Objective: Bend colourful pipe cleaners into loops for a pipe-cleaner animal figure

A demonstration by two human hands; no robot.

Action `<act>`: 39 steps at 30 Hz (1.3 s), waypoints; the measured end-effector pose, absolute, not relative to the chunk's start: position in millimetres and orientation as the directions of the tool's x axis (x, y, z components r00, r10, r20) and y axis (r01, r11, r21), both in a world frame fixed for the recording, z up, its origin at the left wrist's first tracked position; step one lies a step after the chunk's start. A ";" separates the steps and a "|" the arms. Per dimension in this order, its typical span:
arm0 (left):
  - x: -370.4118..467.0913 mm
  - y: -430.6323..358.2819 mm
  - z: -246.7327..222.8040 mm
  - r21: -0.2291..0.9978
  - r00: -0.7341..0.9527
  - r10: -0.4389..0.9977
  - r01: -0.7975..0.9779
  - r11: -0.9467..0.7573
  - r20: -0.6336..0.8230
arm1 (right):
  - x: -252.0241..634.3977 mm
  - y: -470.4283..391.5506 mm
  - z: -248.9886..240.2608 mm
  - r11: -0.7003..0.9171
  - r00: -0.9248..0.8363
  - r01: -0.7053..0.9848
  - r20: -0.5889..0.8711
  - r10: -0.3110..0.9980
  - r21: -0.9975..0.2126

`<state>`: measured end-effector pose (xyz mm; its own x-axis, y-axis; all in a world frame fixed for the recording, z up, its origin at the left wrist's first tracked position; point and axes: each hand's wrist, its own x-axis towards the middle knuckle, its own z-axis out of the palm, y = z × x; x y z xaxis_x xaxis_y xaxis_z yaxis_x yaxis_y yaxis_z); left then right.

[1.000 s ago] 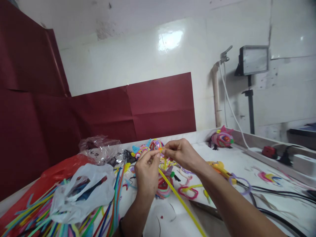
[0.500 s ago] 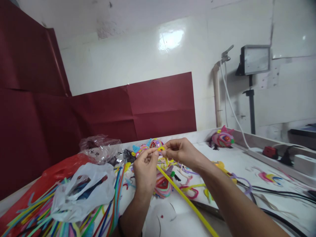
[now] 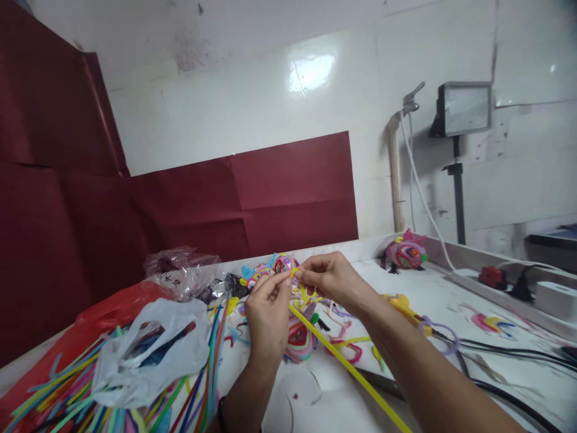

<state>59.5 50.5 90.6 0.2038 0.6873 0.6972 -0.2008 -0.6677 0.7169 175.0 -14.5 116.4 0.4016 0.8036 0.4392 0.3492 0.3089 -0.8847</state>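
Pinching long yellow fuzzy strip [image 3: 342, 361]: L hand [image 3: 268, 308] & R hand [image 3: 337, 280] clamped on its end, rest slanting down-right below.

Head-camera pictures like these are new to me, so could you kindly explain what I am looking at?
There is no machine here: these are a person's bare hands, seen from a camera worn on the head, facing forward and down. The left hand and right hand come close together, pinching something yellow, apparently the end of the long yellow strip trailing below. On the white table lie many coloured strips, partly covered by a white plastic bag, and, back right, a pink fish-like figure.
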 end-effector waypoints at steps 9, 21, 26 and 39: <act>59.1 51.7 90.1 0.716 0.219 0.682 -0.190 -0.672 0.698 | 171.9 -15.5 117.9 0.320 0.409 0.356 0.454 0.791 -0.878; 59.8 51.5 90.4 0.744 0.251 0.701 -0.186 -0.641 0.667 | 173.2 -15.3 116.9 0.309 0.415 0.343 0.438 0.797 -0.887; 61.9 52.1 91.4 0.859 0.334 0.799 -0.306 -0.410 0.500 | 174.4 -17.5 121.5 0.311 0.463 0.308 0.427 0.777 -0.899; 61.0 39.9 86.9 0.957 0.658 0.696 -0.235 -0.171 0.286 | 184.9 -17.6 122.1 0.385 0.550 0.256 0.462 0.696 -0.886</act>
<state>61.0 39.9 86.9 0.6582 0.6963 0.2863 -0.2352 -0.1710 0.9568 184.9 -17.6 122.1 0.5501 0.6959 0.4616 0.2563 0.3854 -0.8865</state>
